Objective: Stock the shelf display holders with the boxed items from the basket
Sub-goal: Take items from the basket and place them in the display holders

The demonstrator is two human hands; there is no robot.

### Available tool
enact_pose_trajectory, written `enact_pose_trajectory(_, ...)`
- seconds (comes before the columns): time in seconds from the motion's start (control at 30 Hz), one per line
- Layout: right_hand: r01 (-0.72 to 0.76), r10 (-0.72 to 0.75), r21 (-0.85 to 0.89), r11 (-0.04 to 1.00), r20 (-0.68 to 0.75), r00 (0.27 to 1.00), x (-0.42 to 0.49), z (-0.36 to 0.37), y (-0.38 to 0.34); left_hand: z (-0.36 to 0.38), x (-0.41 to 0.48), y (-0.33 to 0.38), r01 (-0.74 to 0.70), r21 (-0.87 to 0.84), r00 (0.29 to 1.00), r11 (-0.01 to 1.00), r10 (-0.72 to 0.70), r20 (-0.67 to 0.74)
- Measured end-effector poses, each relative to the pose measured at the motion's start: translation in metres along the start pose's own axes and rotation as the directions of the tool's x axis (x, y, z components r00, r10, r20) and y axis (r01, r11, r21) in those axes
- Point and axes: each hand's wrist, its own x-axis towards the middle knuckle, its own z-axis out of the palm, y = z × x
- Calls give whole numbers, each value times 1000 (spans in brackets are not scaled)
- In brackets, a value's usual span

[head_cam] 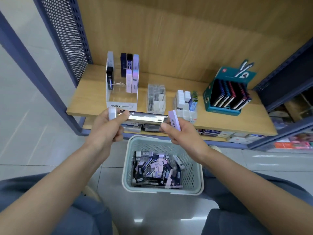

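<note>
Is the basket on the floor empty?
No, the basket holds a pile of small boxed items.

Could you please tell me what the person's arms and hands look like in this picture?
The left forearm and right forearm are bare as far as the frame shows; no sleeve is in view. The left hand and right hand wear no gloves, and no ring, watch or wristband shows. Blue-grey trousers cover the legs below.

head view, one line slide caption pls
Left hand gripping a white box and right hand a lilac box, a silvery box spanning both, above the basket before the MONO display holder
</note>
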Motion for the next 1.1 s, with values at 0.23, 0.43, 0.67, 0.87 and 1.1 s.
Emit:
enact_pose_trajectory(0.23,87,-66,61,994,-288,955,10,-14,-15,28,2,-7,-24,110,991,994,10,131)
enact_pose_trajectory(0.43,178,-128,80,981,-423,897,19,-58,-21,70,3,-6,-121,235,960,965,54,274)
enact_pose_trajectory(0.67,214,-284,-189,958,-570,771,26,-151,-9,146,25,6,-154,247,956,957,81,280)
enact_pose_trajectory(0.87,95,-384,-437,895,-642,664,42,-257,21,215,48,12,-255,240,933,937,172,317)
enact_pose_trajectory(1.1,-13,-394,-578,816,-572,719,70,-317,57,279,71,5,-325,312,910,893,204,362)
